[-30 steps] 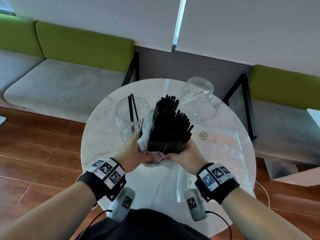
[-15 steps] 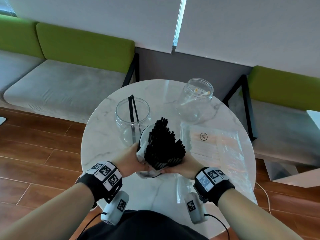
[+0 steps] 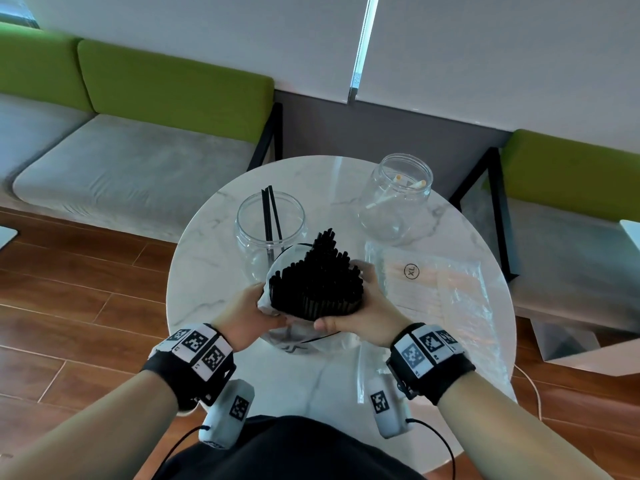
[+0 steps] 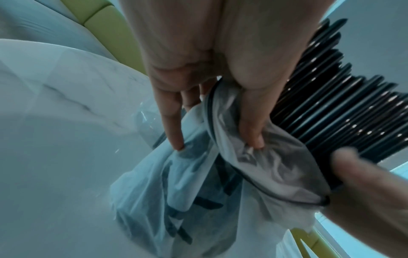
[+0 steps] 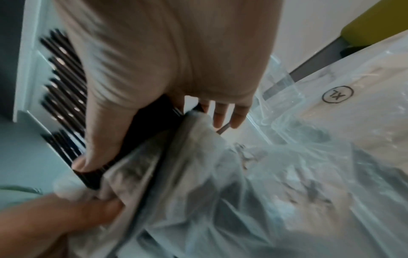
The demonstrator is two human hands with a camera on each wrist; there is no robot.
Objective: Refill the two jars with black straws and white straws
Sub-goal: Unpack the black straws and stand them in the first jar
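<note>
A thick bundle of black straws (image 3: 317,280) stands half out of a translucent plastic bag (image 3: 294,336) above the round marble table (image 3: 204,268). My left hand (image 3: 247,311) pinches the bag's crumpled rim (image 4: 243,155) on the bundle's left side. My right hand (image 3: 363,306) wraps round the black straws (image 5: 66,108) from the right, thumb in front. Behind the bundle, the left glass jar (image 3: 272,233) holds two black straws. The right glass jar (image 3: 398,197) holds a few white straws. A clear pack of white straws (image 3: 436,289) lies flat on the right.
Green and grey benches (image 3: 131,147) stand behind the table and to the right (image 3: 571,209). The table's near edge meets my dark clothing. The wooden floor (image 3: 69,299) shows at left, and a white object (image 3: 568,341) sits on the floor at right.
The bundle of black straws has come down and towards me in both hands, and the bag has slid lower on it. My right hand now wraps further round the bundle.
</note>
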